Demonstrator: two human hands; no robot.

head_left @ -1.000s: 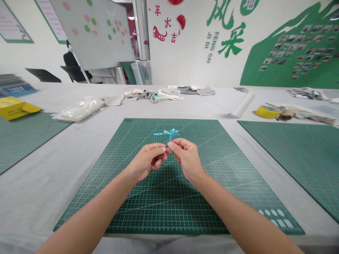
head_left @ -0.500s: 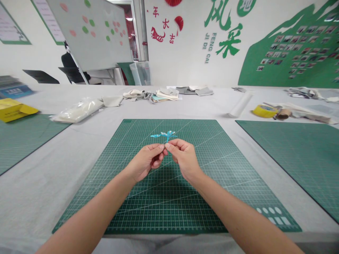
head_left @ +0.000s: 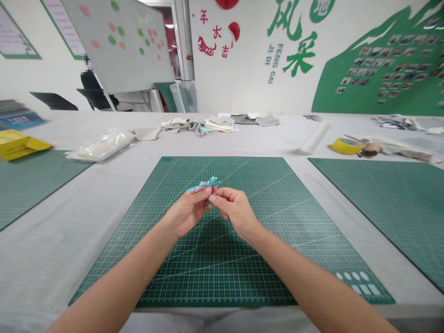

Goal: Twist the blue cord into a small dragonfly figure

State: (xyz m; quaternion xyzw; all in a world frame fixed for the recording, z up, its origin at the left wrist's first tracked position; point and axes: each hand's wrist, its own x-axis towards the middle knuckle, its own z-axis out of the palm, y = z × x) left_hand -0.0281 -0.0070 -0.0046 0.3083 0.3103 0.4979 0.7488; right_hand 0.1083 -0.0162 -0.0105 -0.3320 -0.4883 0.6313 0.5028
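Observation:
A small blue-and-white artificial flower [head_left: 212,181] with thin petals shows just above my fingertips, its longest petal pointing left. My left hand [head_left: 190,208] is closed on its base, thumb on top, fingers curled beneath. Below that grip a thin green stem [head_left: 207,209] slants down toward the cutting mat. My right hand [head_left: 236,208] pinches at the upper stem, its fingertips close against those of my left. The fingers hide the join between flower and stem. Both hands are held above the green gridded cutting mat [head_left: 263,259].
More cutting mats lie on the left [head_left: 38,185] and right [head_left: 391,199]. A plastic-wrapped packet [head_left: 104,144], cloth scraps [head_left: 218,124], a roll of yellow tape [head_left: 347,145] and a yellow packet [head_left: 21,144] rest on the pale tablecloth [head_left: 274,138].
The flower has shifted slightly left and down, tilting. My left thumb has moved up onto its base, my right fingers have slid a little left, and the green stem now shows below.

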